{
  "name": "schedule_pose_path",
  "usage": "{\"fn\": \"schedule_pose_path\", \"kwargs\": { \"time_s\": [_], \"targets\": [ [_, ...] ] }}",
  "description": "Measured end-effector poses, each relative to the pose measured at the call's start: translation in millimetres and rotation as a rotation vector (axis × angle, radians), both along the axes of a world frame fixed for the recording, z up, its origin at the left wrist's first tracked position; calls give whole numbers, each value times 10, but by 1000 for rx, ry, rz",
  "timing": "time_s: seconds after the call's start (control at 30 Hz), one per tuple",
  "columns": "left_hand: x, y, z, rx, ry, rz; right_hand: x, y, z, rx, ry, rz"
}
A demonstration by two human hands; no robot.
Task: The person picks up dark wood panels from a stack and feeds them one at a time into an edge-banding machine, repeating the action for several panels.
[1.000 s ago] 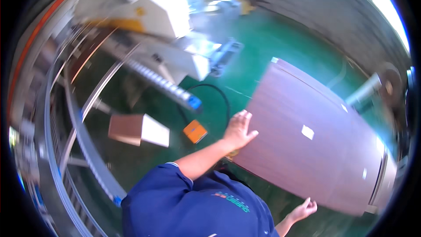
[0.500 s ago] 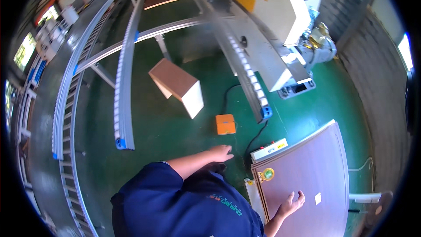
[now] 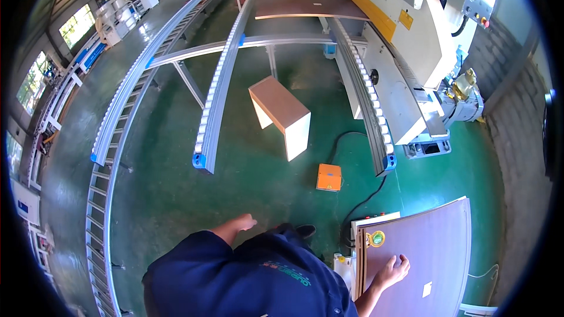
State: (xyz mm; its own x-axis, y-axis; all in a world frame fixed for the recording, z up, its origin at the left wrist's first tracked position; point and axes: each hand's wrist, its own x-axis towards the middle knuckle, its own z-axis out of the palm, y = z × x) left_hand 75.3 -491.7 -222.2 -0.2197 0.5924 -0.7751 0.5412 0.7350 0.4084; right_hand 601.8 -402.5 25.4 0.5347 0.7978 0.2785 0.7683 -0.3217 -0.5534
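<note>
Two bare hands reach out from a navy shirt [image 3: 235,273]; the right hand [image 3: 392,273] is over a stack of brown panels [image 3: 432,243] at the lower right, its grip spread, thumb and fingers apart and loosely curved; whether it touches the top panel, I cannot tell. The left hand [image 3: 241,222] is low over the green floor [image 3: 247,194], near a dark shoe [image 3: 305,231]; its fingers are partly hidden, so I cannot tell how far its grip is closed. On the stack lie a round yellow-and-green item [image 3: 376,239], near the upper left corner, and a small white label [image 3: 427,289], below and right of the right hand; an orange box [image 3: 329,177] sits on the floor farther off, a black cable curving behind it; up and left of that stands a brown-topped stool [image 3: 281,103] with white ends, between two roller rails [image 3: 216,105]; beyond it a brown board [image 3: 311,8] lies across the rails, beside a white machine [image 3: 420,50] with a yellow stripe.
</note>
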Motion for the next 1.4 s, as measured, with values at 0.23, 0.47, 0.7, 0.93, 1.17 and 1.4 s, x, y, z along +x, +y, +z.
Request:
{"fn": "schedule_pose_path", "kwargs": {
  "time_s": [0.23, 0.47, 0.7, 0.93, 1.17, 1.4],
  "targets": [
    [-63, 158, 119, 149, -49, 232, -637, 189, 271, 242, 276, 252],
    [-221, 1266, 992, 379, -289, 725, -1056, 678, 500, 233, 582, 445],
    [-1037, 2456, 1789, 790, -338, 986, -1692, 1574, 585, 133, 1009, 614],
    [-2171, 3537, 2435, 920, -237, 1102, -2580, 2733, 678, -32, 1108, 717],
    [-3157, 4367, 2734, 868, -185, 1049, -3349, 3818, 572, -160, 1267, 669],
    [-3691, 5030, 2747, 764, -152, 1001, -3776, 4594, 217, -244, 1555, 616]
  ]
}}
